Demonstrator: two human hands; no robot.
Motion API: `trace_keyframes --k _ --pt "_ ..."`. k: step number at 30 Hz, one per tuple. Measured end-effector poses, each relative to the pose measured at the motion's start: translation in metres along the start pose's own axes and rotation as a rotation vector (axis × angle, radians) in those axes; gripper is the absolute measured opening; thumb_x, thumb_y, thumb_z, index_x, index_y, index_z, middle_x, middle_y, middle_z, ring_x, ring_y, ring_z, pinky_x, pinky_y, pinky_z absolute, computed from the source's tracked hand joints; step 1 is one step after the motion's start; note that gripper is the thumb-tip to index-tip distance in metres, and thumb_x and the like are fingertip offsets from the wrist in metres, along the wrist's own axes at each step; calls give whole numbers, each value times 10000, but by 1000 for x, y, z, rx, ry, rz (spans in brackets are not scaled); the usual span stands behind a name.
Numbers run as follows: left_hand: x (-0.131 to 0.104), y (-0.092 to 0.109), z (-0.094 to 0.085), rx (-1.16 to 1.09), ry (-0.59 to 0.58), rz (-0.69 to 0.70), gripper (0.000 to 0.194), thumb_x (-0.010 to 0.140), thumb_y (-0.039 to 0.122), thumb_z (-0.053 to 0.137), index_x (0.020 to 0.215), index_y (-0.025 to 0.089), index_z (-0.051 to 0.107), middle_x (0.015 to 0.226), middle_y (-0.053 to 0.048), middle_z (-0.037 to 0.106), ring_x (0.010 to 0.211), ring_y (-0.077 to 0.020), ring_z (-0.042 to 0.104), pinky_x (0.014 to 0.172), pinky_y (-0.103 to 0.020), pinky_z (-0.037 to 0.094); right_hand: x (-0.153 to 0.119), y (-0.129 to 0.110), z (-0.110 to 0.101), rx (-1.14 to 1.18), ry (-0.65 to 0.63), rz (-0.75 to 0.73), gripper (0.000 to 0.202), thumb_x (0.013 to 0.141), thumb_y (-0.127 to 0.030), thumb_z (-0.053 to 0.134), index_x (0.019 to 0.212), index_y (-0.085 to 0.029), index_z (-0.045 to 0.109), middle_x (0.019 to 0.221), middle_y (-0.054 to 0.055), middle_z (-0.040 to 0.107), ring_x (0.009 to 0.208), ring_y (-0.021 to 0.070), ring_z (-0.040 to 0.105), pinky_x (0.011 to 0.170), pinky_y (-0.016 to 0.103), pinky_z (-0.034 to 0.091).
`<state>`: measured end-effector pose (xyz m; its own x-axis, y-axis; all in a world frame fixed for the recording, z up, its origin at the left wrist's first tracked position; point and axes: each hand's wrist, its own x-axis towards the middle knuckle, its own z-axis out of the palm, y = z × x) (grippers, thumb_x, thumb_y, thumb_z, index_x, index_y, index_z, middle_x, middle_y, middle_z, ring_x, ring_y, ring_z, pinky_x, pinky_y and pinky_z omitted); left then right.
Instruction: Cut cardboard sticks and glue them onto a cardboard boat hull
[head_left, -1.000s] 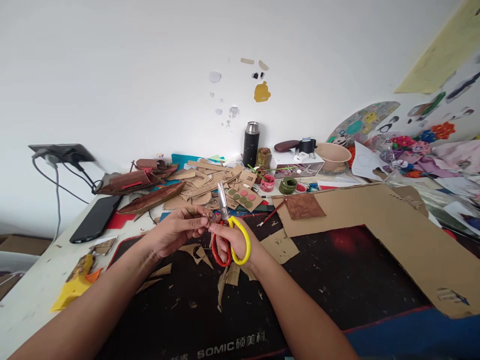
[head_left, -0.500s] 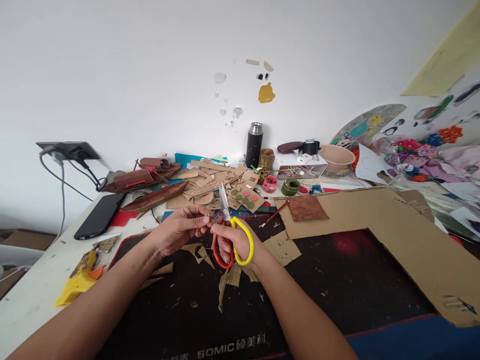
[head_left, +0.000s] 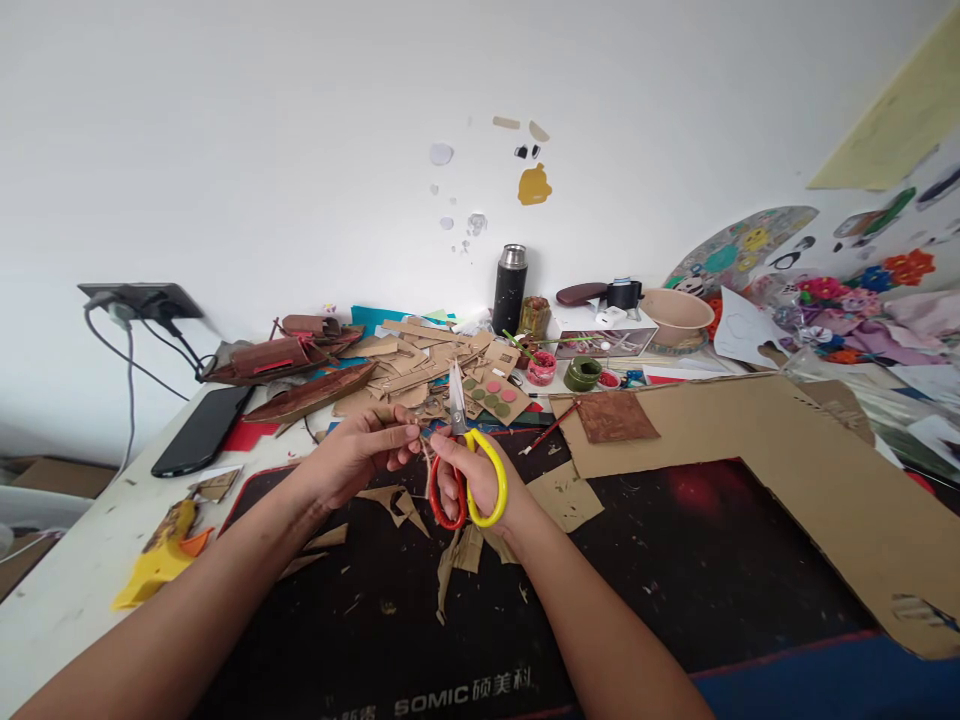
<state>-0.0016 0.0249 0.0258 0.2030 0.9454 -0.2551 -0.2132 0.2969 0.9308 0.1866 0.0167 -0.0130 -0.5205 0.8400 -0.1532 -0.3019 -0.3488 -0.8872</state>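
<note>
My right hand (head_left: 480, 470) is wrapped around a pair of scissors (head_left: 459, 405), one handle loop red and the other yellow. The blades point up and away from me and look closed. Close by on the left, my left hand (head_left: 371, 445) pinches a small, thin brown piece of cardboard (head_left: 426, 450) between thumb and fingertips. Its exact shape is hard to make out. The fingertips of both hands nearly meet. Beneath them, cut cardboard scraps (head_left: 396, 505) lie on a black desk mat (head_left: 360, 640).
A heap of cardboard strips (head_left: 420, 360) lies behind my hands, beside brown model boats (head_left: 307, 395). A large cut cardboard sheet (head_left: 697, 420) covers the right side. Further items are a black flask (head_left: 511, 290), paint pots (head_left: 582, 374), a phone (head_left: 201, 430) and a yellow glue gun (head_left: 161, 555).
The right hand has shifted slightly right, turning the scissors more upright. A small gap has opened between the fingertips, where a thin strip now shows. The left hand has barely moved.
</note>
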Motion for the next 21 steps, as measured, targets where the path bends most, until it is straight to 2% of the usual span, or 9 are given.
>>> trace_keyframes --k 5,12,18,21 --pt "-1 2 -2 128 23 -20 458 542 457 1063 724 169 757 644 -10 716 556 -101 582 536 -198 459 -1 -4 1 -33 41 -102 583 802 -771 778 904 -243 553 442 -113 514 308 128 485 344 224 410" --pt "-1 -2 3 155 42 24 425 561 447 1039 717 178 751 651 16 655 570 -92 502 540 -208 390 0 1 3 -167 -4 -81 593 818 -783 760 732 -247 520 405 -75 491 322 135 506 348 232 416" --pt "-2 -3 8 141 29 23 447 589 480 1035 703 176 727 658 10 646 580 -95 481 540 -212 349 -2 1 3 -196 9 -75 554 836 -743 758 749 -250 521 419 -77 507 322 135 508 354 229 414" --pt "-1 -4 7 122 28 2 474 554 494 1055 723 175 747 662 10 649 581 -93 487 537 -207 336 -2 0 3 -199 -5 -77 532 873 -687 728 668 -242 519 396 -72 471 319 130 507 359 225 403"
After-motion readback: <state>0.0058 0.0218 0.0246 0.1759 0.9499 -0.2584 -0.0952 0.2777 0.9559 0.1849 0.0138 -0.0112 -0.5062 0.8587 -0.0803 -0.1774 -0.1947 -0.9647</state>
